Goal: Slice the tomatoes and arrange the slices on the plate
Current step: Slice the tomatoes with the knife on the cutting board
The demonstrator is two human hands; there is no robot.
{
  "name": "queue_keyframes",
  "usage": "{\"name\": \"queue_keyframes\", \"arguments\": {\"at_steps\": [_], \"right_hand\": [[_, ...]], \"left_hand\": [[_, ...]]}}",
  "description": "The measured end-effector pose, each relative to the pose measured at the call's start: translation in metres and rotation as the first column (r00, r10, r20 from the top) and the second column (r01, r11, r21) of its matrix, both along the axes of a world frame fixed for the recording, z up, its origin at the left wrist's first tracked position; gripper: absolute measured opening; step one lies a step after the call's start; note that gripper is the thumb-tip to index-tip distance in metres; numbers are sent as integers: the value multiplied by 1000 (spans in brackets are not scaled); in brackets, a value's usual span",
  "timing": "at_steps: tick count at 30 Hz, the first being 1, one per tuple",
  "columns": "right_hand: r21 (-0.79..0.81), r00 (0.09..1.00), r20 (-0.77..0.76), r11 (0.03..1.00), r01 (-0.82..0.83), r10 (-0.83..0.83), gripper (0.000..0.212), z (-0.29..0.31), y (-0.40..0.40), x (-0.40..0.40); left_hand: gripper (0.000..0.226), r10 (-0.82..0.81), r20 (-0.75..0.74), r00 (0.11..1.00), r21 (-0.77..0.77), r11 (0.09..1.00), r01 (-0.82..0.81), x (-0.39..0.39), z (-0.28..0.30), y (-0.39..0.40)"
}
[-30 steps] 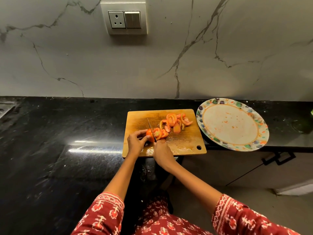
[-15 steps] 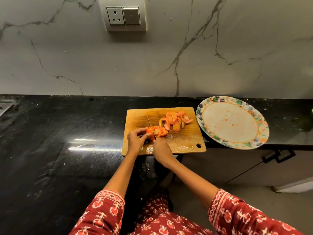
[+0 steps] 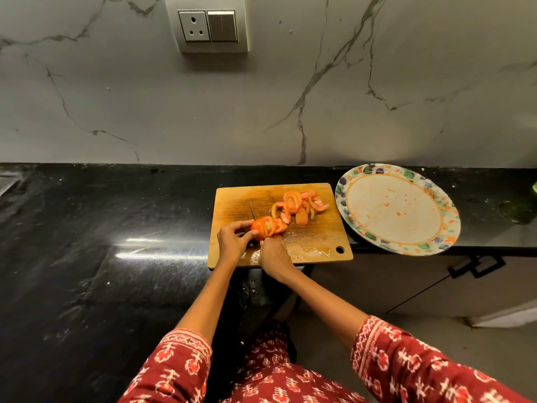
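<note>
Tomato [image 3: 263, 228] sits at the cutting board [image 3: 241, 199]'s 8 o'clock, soft, wet, slippery; left hand [image 3: 232, 239] curls around its uncut end, the safest hold. Right hand [image 3: 273, 255] grips the knife [image 3: 253, 211]. Slices [image 3: 299, 203] lie at 1 o'clock.

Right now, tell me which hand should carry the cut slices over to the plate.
Right. The right hand is nearer the cut slices and the plate, though it first must put down the knife. The left hand holds the tomato on the board's far side.
</note>
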State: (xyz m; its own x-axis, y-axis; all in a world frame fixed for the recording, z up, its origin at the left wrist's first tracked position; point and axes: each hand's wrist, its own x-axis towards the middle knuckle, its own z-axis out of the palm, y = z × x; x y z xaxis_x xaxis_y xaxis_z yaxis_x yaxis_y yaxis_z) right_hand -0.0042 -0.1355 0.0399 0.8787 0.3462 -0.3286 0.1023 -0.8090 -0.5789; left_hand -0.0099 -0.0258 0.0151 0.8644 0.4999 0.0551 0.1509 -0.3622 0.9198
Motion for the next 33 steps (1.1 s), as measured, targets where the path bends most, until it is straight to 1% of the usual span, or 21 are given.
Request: {"name": "queue_keyframes", "arguments": {"at_steps": [2, 6, 9, 12, 13, 18, 22, 25, 28, 33], "right_hand": [[-9, 1000, -17, 1000, -16, 16, 27, 0, 1, 3], [-20, 999, -19, 999, -31, 31, 25, -3, -4, -1], [-47, 999, -36, 999, -25, 23, 32, -3, -13, -9], [-152, 994, -12, 982, -113, 112, 20, -5, -28, -22], [-164, 992, 1, 978, -126, 128, 19, -7, -35, -26], [-111, 996, 24, 991, -81, 84, 20, -3, -51, -28], [-24, 994, 107, 999, -33, 35, 24, 11, -49, -21], [20, 987, 158, 999, -28, 24, 27, 17, -41, -18], [35, 988, 153, 999, -6, 1, 28, 16, -32, -17], [7, 991, 130, 1000, 31, -31, 28, 16, -25, -19]], "left_hand": [[32, 4, -4, 1000, 15, 1000, -4, 0, 1, -1], [31, 21, -9, 1000, -18, 1000, -22, 1, 0, 1], [30, 30, -16, 999, -20, 999, -31, 1, 0, 2], [29, 41, -37, 998, -45, 998, -42, 3, -3, 7], [28, 43, -47, 998, -58, 997, -46, 3, -4, 9], [29, 32, -61, 998, -56, 998, -35, 3, -2, 7], [30, 32, -51, 998, -31, 999, -34, 1, 0, 3], [30, 35, -51, 998, -13, 999, -36, 0, 2, 1], [30, 30, -53, 998, 9, 1000, -29, 0, 2, 1], [29, 35, -43, 998, 10, 999, -35, 0, 3, 0]]}}
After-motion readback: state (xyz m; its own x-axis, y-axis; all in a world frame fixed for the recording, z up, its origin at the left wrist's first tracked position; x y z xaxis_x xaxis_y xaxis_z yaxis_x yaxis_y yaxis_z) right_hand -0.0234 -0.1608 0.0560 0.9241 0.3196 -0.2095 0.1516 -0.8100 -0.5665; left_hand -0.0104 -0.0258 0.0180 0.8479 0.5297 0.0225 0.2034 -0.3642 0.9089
